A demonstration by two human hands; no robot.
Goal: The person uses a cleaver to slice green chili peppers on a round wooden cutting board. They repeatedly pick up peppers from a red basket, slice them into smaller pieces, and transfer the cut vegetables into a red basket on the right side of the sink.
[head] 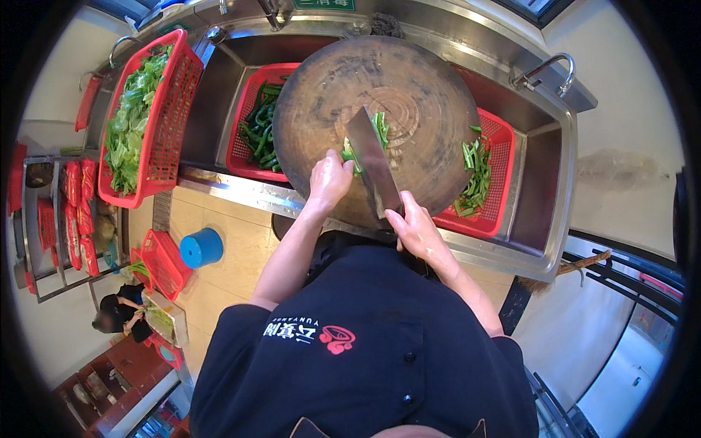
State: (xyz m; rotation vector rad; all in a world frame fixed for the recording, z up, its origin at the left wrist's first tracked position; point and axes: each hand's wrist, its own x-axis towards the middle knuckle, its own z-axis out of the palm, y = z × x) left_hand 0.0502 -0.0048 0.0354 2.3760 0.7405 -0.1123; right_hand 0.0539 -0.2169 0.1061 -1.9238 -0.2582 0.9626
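A round wooden chopping block lies across the sink. My right hand grips the handle of a cleaver, whose broad blade slants over the block. On the blade's left, my left hand holds green pepper pieces against the board with its fingers bent. Cut green pepper strips lie just right of the blade. Whole green peppers fill a red plastic basket to the left. More cut strips rest in a red basket at the right, under the block's edge.
Leafy lettuce fills a tilted red basket at the left. Faucets line the steel sink. On the floor stand a blue bucket and red baskets. A person handles greens at the lower left.
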